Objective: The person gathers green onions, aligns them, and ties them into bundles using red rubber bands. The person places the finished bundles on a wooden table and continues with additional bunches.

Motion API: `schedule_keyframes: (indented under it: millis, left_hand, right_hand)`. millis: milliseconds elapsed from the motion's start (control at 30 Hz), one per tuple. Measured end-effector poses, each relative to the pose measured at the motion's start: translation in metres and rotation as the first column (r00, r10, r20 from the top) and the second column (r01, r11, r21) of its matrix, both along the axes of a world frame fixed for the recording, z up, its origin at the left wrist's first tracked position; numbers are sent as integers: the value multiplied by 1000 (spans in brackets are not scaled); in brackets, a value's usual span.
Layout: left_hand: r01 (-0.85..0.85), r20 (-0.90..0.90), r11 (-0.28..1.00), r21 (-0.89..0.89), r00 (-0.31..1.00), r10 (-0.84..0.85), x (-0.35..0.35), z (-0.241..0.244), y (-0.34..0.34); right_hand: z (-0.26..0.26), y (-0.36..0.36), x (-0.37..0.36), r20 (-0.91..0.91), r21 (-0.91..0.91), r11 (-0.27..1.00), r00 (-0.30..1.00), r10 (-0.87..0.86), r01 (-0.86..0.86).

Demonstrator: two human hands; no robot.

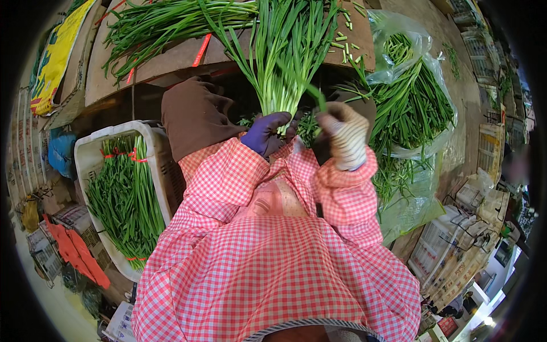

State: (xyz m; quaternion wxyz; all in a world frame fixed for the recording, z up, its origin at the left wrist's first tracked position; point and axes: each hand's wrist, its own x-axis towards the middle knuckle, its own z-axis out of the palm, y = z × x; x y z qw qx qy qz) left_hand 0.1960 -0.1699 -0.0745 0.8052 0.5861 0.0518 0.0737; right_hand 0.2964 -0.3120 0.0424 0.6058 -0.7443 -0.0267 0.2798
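My left hand (266,131), in a purple glove, grips a thick bunch of garlic chives (280,81) by its pale stem ends. The green leaves fan out over the edge of the cardboard ahead. Just right of the bunch, my right hand (345,132), in a white knitted glove, pinches a loose green leaf (316,95), blurred by motion. More garlic chives (183,32) lie sideways on the cardboard-covered surface (149,72). To the right, a clear plastic bag (444,85) holds a large heap of loose chives (412,102).
At my left stands a white plastic crate (154,171) with bundles of chives (124,201) bound in red ties. Short stem offcuts (345,47) litter the cardboard's right side. An orange-red tie strip (202,50) hangs over its front edge. A blue plastic bag (62,151) lies beyond the crate.
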Motion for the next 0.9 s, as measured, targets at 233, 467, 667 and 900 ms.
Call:
schedule_keyframes:
  millis: [233, 467, 667, 900]
  left_hand:
    - [-103, -202, 922, -374, 979, 27, 4, 21, -8]
    - [-182, -345, 908, -378, 937, 44, -5, 30, -12]
    - [-295, -414, 652, -699, 910, -31, -11, 46, -4]
    - [-206, -311, 465, -861, 937, -161, -14, 28, 1]
  right_hand:
    - [-54, -65, 42, 403, -634, 772, 838, 369, -35]
    - [-44, 31, 27, 203, -490, 824, 881, 427, -286]
    - [-63, 45, 25, -7, -126, 976, 984, 177, -176]
    - [-75, 39, 33, 91, -366, 882, 932, 351, -297]
